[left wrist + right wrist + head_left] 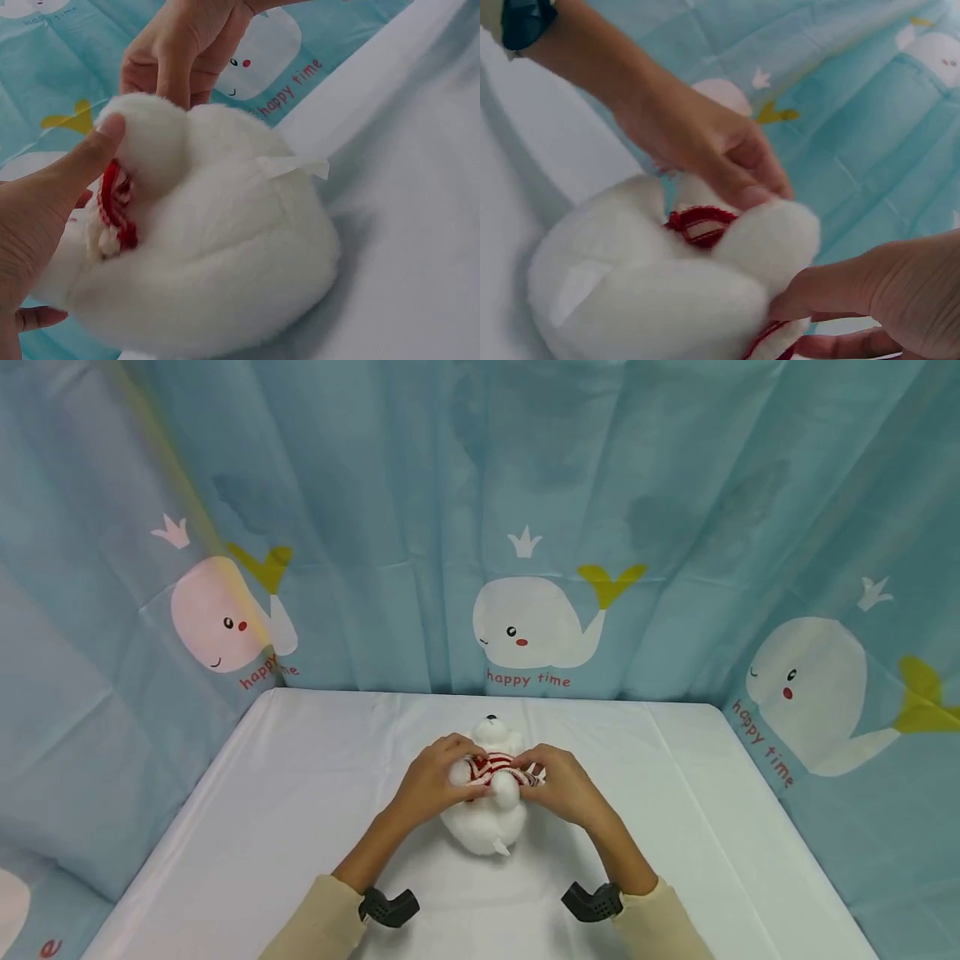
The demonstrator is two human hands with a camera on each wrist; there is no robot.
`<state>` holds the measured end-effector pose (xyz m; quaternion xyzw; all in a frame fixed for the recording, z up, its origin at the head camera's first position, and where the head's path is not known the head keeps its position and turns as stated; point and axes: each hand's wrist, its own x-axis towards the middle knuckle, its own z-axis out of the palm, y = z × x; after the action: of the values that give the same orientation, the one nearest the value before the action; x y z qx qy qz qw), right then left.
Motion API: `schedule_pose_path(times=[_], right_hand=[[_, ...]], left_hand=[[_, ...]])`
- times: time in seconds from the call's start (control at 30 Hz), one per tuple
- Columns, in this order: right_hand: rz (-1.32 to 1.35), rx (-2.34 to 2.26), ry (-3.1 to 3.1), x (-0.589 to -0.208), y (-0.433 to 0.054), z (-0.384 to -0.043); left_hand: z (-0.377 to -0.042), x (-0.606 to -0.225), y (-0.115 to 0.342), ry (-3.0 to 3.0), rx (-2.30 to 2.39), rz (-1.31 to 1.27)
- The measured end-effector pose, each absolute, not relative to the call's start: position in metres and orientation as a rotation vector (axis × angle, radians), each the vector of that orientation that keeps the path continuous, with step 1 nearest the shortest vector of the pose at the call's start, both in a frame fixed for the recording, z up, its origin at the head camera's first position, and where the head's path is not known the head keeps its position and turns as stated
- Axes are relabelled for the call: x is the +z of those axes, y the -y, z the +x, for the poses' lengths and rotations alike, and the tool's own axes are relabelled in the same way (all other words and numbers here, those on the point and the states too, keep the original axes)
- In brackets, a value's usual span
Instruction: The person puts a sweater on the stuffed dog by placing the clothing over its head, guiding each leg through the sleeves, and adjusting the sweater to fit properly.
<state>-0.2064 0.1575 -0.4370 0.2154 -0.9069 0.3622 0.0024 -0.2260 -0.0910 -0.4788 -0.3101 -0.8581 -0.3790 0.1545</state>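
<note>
A white plush bear lies on the table with its dark nose pointing to the far side. Around its neck is a red-and-white striped knit scarf with a fringed end. My left hand holds the bear's left side, its thumb on a rounded white part beside the scarf. On the other side my right hand pinches the scarf's end between thumb and fingers, close against the plush. A small white tag sticks out of the bear's near end. Some fingertips are hidden behind the toy.
A white cloth covers the table. Blue curtains printed with whales hang behind it and along both sides. Dark wrist devices sit at both cuffs.
</note>
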Motion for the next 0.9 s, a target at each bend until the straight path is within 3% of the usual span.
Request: schedule_pose_path(times=[0.43, 0.7, 0.9], right_hand=[[0.220, 0.808, 2.652, -0.455, -0.142, -0.200], [0.354, 1.372, 2.633, -0.442, -0.153, -0.201], [0.502, 1.465, 2.647, -0.434, -0.154, -0.197]], left_hand=[[-0.224, -0.474, 0.090, 2.484, -1.080, -0.875], [-0.219, -0.462, 0.078, 2.585, -0.902, -0.774], [-0.216, -0.455, 0.068, 2.557, -0.835, -0.759]])
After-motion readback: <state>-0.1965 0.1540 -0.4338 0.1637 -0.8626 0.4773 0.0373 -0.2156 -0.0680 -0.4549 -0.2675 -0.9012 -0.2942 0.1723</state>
